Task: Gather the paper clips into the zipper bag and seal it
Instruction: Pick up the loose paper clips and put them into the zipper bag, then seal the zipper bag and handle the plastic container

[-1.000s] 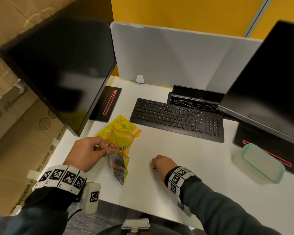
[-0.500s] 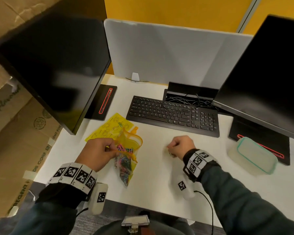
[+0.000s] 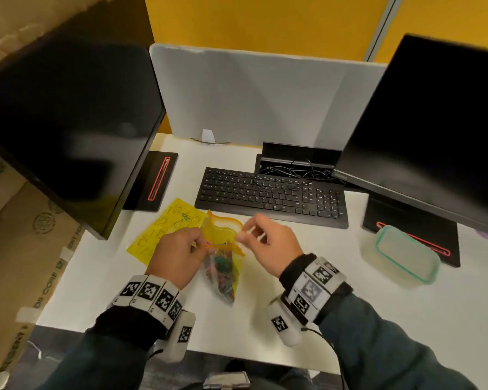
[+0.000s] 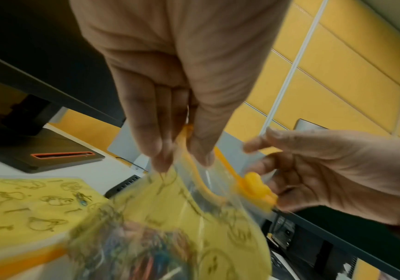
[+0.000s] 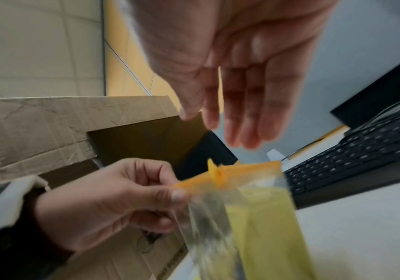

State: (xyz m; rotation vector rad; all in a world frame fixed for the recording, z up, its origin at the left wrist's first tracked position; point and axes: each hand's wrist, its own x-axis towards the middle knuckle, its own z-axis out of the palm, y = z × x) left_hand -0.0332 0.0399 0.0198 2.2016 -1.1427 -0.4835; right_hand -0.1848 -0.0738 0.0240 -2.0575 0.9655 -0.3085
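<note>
A clear zipper bag (image 3: pixel 223 277) with a yellow printed back and an orange zip strip hangs over the desk, several coloured paper clips (image 3: pixel 221 266) piled in its bottom. My left hand (image 3: pixel 199 244) pinches the zip strip at the bag's left corner (image 4: pixel 179 161) (image 5: pixel 170 193). The mouth gapes. My right hand (image 3: pixel 247 232) hovers at the mouth's right side with fingers extended and nothing visible in them (image 5: pixel 208 121). Beside that hand's fingers sits the orange slider (image 4: pixel 254 181). One loose clip (image 3: pixel 185 216) lies on a flat yellow printed sheet (image 3: pixel 164 229) to the left.
A black keyboard (image 3: pixel 271 192) lies just beyond the bag. Dark monitors (image 3: pixel 68 122) (image 3: pixel 434 122) overhang both sides of the white desk (image 3: pixel 307 327). A teal-rimmed plastic container (image 3: pixel 406 254) stands at the right. Cardboard boxes (image 3: pixel 17 249) flank the desk's left edge.
My right hand rose from the desk as a fist, travelled left to the bag's mouth and spread its fingers. My left hand kept its pinch and lifted the bag slightly.
</note>
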